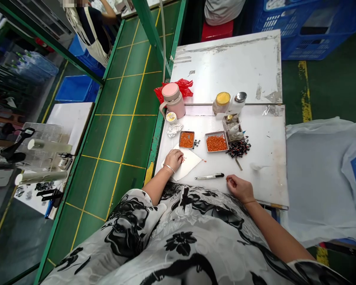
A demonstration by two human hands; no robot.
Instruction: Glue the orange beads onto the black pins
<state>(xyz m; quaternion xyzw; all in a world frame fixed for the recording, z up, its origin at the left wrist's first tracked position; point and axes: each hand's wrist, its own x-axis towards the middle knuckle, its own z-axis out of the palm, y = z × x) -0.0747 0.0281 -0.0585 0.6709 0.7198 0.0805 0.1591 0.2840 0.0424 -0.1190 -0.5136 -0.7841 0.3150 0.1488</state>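
Note:
My left hand (173,160), with a metal bangle on the wrist (169,169), rests curled on a white paper sheet (190,164), beside a few scattered orange beads (183,159). My right hand (240,189) lies at the near edge of the white board (264,158), its fingertips drawn together. Anything between them is too small to see. A black-capped marker pen (209,176) lies between my hands. Ahead stand two small metal trays of orange beads (186,139) (216,142), plus a dark bead pile (239,148).
A metal tray of white pieces (233,128), a yellow-lidded jar (221,103), a silver-capped bottle (237,103) and a pink mug (173,101) stand at the board's back. A green bench (121,134) runs along the left, with a person (90,29) beyond it. Blue crates (307,29) sit back right.

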